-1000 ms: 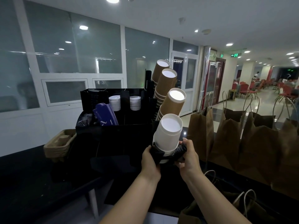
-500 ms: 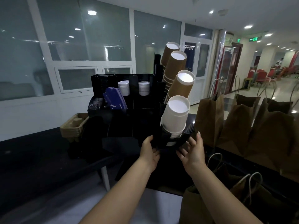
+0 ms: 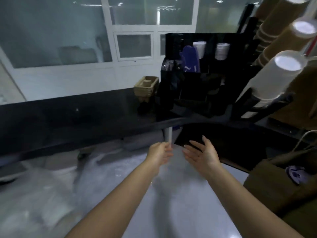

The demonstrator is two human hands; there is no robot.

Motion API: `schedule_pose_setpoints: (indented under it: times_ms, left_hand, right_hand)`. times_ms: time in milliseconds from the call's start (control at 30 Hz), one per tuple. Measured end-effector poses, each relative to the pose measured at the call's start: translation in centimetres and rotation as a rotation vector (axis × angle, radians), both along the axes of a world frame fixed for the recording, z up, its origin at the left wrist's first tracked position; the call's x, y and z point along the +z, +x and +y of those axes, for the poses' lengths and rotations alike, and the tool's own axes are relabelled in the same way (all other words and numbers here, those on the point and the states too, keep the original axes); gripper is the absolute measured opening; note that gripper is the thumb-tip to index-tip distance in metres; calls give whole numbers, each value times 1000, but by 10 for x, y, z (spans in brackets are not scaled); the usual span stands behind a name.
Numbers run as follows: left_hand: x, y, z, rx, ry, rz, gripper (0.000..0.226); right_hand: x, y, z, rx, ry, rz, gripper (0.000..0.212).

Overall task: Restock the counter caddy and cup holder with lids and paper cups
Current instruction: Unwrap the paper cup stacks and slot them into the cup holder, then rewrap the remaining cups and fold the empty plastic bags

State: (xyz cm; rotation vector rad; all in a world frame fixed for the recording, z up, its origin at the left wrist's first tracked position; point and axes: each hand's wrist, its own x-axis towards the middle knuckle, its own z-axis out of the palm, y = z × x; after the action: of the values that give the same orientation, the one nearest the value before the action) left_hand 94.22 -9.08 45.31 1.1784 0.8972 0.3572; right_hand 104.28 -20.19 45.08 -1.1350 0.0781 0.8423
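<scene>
Black and glossy, the long counter top runs across the middle of the frame. On it at the upper right stands the black compartmented counter caddy, with two short stacks of white plastic lids in its back slots and a blue packet beside them. Just right of the caddy, the black angled cup holder carries a sleeve of white paper cups, with sleeves of brown paper cups above it. A stack of tan pulp cup trays sits just left of the caddy.

Below the counter edge, at lower centre, both hands hang empty. The left hand has loosely bent fingers; the right hand is spread with fingers straight. Brown paper bags fill the lower right.
</scene>
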Motion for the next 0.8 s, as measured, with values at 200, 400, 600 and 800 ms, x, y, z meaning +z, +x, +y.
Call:
schedule_pose_setpoints:
  times_ms: [200,400,600,800]
  left_hand:
    - [-23,-145,39,141,200,128,15]
    - [-33,-268,57,164,445,231,13]
    - [-38,-351,68,88,731,491,15]
    - [-24,-402,72,-43,962,859,28]
  right_hand:
    - [-27,-115,61,275,-102,-37,30]
    - [-52,-228,107,593,-211,-101,20]
    - [-66,-316,116,905,-291,-358,18]
    - [-86,-357,114,1230,-347,-844,72]
